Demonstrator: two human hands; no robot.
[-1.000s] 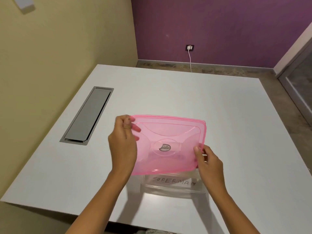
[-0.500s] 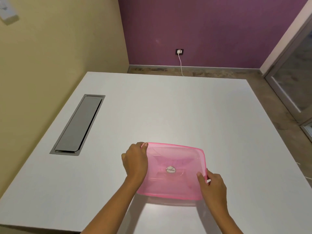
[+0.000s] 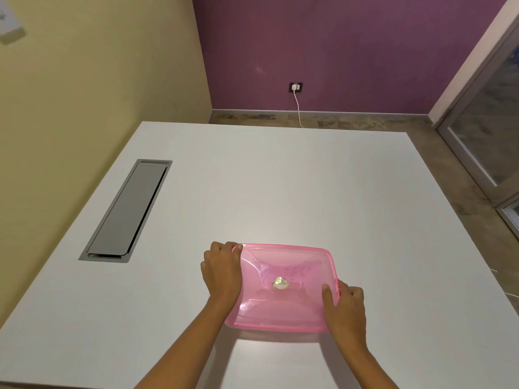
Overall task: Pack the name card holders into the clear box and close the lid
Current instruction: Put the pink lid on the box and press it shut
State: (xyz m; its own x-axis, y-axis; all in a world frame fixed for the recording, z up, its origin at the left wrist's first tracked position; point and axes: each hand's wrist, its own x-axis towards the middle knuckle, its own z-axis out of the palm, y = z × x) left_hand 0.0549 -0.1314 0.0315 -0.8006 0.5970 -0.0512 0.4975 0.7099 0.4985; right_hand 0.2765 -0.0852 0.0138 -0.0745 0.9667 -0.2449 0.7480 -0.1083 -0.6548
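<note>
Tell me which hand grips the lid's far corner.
The left hand, curled over the far left corner of the pink lid; the right hand holds its right edge, thumb on top.

Pink lid (image 3: pixel 283 287): the box under it cannot be made out. Writing (image 3: pixel 289 272) shows through the lid only as a faint smear, unreadable. Sticker (image 3: pixel 280 283) at lid centre: print too small to read. Your left hand (image 3: pixel 222 272) covers the lid's far left corner. Your right hand (image 3: pixel 346 307) has its fingers curled out of sight past the right rim. The bottom edge cuts off both your forearms.
</note>
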